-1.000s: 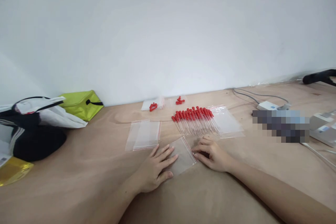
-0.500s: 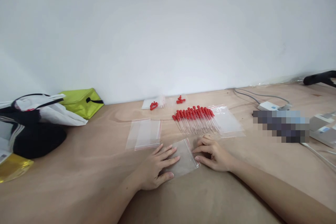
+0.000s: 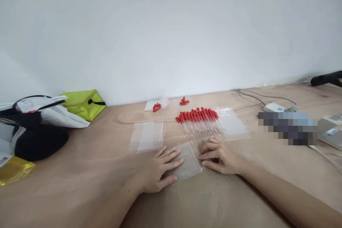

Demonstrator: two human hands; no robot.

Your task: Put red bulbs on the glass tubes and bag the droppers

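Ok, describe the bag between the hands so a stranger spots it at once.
On the wooden table, find the red-topped droppers. Just nearer the camera lies a clear bag; unlike its neighbours, it has the left hand spread on it.

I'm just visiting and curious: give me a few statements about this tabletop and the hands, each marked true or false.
1. The left hand lies spread on a clear plastic bag. True.
2. The right hand is touching the lime-green bag. False: it is at the clear plastic bag's red-lined edge.
3. The red-ended tubes lie side by side in a row. True.
4. Their red ends face the person. False: they face the wall.
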